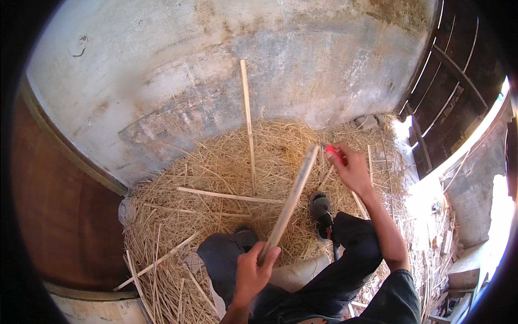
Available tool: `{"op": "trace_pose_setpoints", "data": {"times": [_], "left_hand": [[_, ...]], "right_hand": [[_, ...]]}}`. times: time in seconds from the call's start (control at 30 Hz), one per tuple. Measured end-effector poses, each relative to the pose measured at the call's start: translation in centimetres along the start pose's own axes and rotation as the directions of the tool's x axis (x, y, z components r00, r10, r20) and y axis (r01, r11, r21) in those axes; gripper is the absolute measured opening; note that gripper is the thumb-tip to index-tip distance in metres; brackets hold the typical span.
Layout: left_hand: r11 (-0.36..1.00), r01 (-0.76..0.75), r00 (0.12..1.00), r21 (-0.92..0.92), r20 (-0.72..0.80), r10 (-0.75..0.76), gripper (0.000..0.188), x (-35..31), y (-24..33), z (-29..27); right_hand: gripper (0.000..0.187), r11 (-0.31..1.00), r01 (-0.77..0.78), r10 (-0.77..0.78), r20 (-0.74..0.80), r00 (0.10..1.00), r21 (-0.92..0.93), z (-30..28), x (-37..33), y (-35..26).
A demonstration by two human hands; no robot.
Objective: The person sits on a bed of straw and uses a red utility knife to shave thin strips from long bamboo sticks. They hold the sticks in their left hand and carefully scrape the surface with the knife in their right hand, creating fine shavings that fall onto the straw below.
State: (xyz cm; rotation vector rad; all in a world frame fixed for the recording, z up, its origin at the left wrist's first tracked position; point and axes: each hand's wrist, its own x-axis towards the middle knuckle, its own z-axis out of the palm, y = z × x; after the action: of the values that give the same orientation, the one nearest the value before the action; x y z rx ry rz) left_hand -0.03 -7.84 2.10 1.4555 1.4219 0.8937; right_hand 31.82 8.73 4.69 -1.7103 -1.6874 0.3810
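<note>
"While the left hand clasps the stick, where does its long axis point?"
"Toward the wall, slanting right, wall-side tip just beside the right hand, curled round a red tool."

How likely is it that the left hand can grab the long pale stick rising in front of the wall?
Probably not: the left hand is wrapped around a nearer stick, and the long pale stick looks well beyond it, toward the wall.

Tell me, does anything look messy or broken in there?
Yes, the wall is stained and patchy, so it looks worn. Straw is strewn messily around the feet, with pale strips lying at different angles.
</note>
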Motion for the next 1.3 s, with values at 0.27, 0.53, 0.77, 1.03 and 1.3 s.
{"op": "trace_pose_setpoints", "data": {"times": [0.27, 0.53, 0.77, 1.03, 1.3], "left_hand": [[0.993, 0.040, 0.999, -0.108, 0.015, -0.038, 0.024, 2.6, -0.3, 0.3], [0.980, -0.043, 0.999, -0.192, 0.024, 0.048, 0.027, 4.0, 1.6, 1.1], [0.972, -0.063, 0.998, -0.226, -0.026, 0.059, 0.035, 4.5, 1.5, 1.5], [0.969, -0.076, 0.989, -0.234, -0.143, 0.043, 0.034, 4.4, 1.4, 2.3], [0.970, -0.165, 0.972, -0.176, -0.198, 0.129, 0.033, 3.6, 1.1, 2.4]], "right_hand": [[0.031, 0.901, 0.083, -0.159, 0.147, 0.976, 0.425, 1.8, -2.1, -2.0], [0.026, 0.834, 0.490, -0.525, 0.094, 0.846, 0.252, 2.5, -5.0, -5.4], [0.023, 0.817, 0.577, -0.576, 0.065, 0.815, 0.007, 3.1, -7.1, -6.5], [0.026, 0.821, 0.569, -0.569, 0.020, 0.822, -0.038, 3.4, -7.1, -6.9], [0.023, 0.793, 0.605, -0.607, -0.012, 0.794, -0.077, 3.5, -7.4, -7.0]]}}
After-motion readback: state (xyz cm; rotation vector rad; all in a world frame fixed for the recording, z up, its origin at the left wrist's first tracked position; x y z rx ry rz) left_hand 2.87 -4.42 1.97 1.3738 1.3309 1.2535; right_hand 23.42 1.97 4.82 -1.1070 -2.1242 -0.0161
